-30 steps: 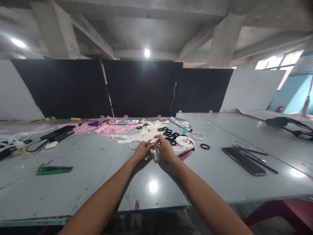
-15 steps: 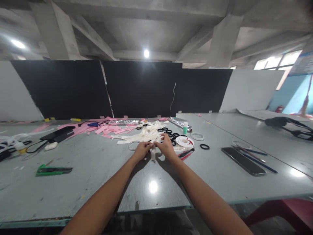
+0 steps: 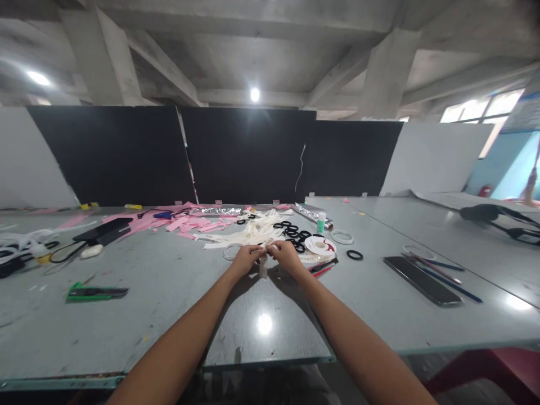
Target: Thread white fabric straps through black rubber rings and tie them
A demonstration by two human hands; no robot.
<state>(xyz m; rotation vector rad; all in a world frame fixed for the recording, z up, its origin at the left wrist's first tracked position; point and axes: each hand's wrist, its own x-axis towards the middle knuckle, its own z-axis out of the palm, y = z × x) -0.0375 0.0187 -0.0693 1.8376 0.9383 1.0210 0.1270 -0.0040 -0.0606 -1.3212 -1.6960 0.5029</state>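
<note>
My left hand (image 3: 248, 259) and my right hand (image 3: 286, 254) meet over the middle of the table, fingertips pinched close together. Between them they hold a pale ribbon strip (image 3: 264, 269), whose end hangs down toward the tabletop. Whatever else the fingertips cover is hidden. Just beyond lies a heap of cream ribbon strips (image 3: 261, 228). Several black rings (image 3: 297, 235) are piled right of the heap. A white ribbon spool (image 3: 317, 245) rests beside my right hand, with a red-handled cutter (image 3: 323, 269) near it. Left of my left hand is a clear ring (image 3: 231, 251).
A green box cutter (image 3: 96, 293) lies at left, a black phone (image 3: 422, 280) at right with pencils (image 3: 451, 281). Pink strips (image 3: 198, 224), foil rolls (image 3: 312, 214) and a glue stick (image 3: 321, 221) are farther back. Black panels (image 3: 248, 157) stand behind the table (image 3: 169, 315).
My right hand's fingers have curled in closer to the left fingertips, and the hanging ribbon end has shifted slightly. The whole view has moved a little.
</note>
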